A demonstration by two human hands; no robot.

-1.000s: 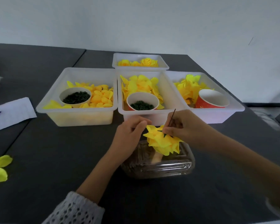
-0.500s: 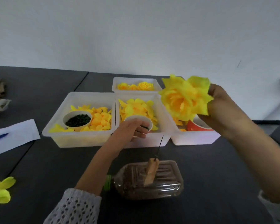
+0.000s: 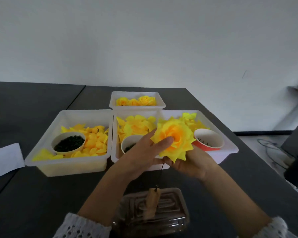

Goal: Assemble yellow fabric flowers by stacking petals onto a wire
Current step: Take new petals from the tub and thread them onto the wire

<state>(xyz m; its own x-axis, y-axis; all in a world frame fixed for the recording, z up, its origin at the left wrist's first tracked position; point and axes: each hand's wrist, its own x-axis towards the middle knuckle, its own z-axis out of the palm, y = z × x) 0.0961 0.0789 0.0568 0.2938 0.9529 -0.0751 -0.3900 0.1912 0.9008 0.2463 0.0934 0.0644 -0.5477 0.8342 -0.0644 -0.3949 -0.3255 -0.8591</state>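
Far left on the counter (image 3: 33, 194) there's a white sheet of paper (image 3: 3, 158), then the big left tub (image 3: 67, 162) with loose yellow petals and a white cup of dark green bits (image 3: 68, 143). Next over, the middle tub (image 3: 114, 134) has more petals plus another cup (image 3: 130, 145), and behind it the back tub (image 3: 138, 107) holds finished roses.

Now the action: a second ago the flower was sitting down on the wire over the bottle. Now the yellow flower (image 3: 175, 140) is lifted off, held up in front of the tubs. Left hand (image 3: 143, 157) has straight fingers resting against the bloom's face, not curled round it. Right hand (image 3: 193, 164) cups it from below; its grip looks closed on the base. The black wire (image 3: 161, 176) stands bare out of the brown bottle (image 3: 153, 210) below.

I'd guess this bloom is done and heading for a tub. Far right, a red cup (image 3: 208, 140) sits in the right tub (image 3: 230, 148).
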